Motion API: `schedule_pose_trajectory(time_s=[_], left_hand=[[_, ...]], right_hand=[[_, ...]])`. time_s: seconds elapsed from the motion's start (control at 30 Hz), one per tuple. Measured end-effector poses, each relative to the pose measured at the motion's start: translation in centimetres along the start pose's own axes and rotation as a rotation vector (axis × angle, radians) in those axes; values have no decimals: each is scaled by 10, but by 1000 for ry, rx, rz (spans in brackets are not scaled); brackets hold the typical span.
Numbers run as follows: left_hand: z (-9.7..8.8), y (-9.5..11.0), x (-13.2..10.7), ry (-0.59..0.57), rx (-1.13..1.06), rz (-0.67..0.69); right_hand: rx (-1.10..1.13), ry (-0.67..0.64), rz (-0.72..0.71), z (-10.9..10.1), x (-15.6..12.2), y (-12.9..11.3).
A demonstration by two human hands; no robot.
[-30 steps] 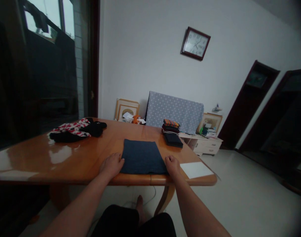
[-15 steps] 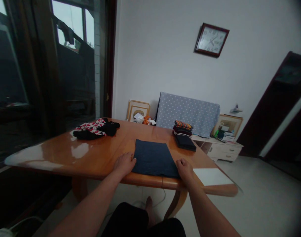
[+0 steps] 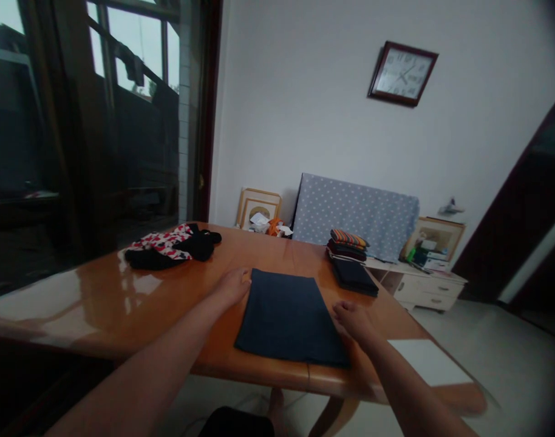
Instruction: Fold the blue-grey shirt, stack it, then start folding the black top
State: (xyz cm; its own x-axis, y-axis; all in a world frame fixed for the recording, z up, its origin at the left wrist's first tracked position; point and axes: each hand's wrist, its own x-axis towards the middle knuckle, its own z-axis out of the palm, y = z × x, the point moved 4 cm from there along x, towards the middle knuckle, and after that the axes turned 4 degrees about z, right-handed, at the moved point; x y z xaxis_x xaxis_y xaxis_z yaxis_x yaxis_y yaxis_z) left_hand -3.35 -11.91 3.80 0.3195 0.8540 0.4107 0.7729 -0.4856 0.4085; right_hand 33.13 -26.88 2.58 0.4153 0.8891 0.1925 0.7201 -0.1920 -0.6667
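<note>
A dark blue folded cloth (image 3: 289, 321) lies flat near the table's front edge; its exact kind I cannot tell. At its far left corner is my left hand (image 3: 234, 286), fingers curled and closed on the cloth's edge. My right hand (image 3: 350, 317) rests just beside the right edge, its fingers bent into a loose fist with no cloth visible in them. To the far right stands a stack of folded dark clothes (image 3: 354, 276) topped by a striped piece (image 3: 349, 238). A crumpled red, white and black garment (image 3: 170, 246) lies at the far left.
The glossy wooden table (image 3: 277, 255) carries a white sheet (image 3: 430, 362) at its right end. Behind it are a dotted grey-blue cover (image 3: 354, 209), a white cabinet (image 3: 430, 290) and a picture frame (image 3: 260, 203). A glass door (image 3: 145, 139) is on the left.
My left hand has moved from the middle of the cloth's left edge up to its far corner. My right hand now sits farther along the right edge. The view has shifted.
</note>
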Motion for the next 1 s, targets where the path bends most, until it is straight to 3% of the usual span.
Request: schedule_pose_trajectory(time_s=[0.23,0.5,0.73,1.0], left_hand=[[24,9,55,-153,72,51],[55,13,92,-302,115,12],[65,8,102,-428,111,-47],[70,8,106,-609,69,-197]], right_hand=[[-28,-107,-34,21,62,-36],[-302,-114,-65,67,133,-46],[-378,-204,-86,97,152,-35],[-441,-333,-55,101,172,-32]])
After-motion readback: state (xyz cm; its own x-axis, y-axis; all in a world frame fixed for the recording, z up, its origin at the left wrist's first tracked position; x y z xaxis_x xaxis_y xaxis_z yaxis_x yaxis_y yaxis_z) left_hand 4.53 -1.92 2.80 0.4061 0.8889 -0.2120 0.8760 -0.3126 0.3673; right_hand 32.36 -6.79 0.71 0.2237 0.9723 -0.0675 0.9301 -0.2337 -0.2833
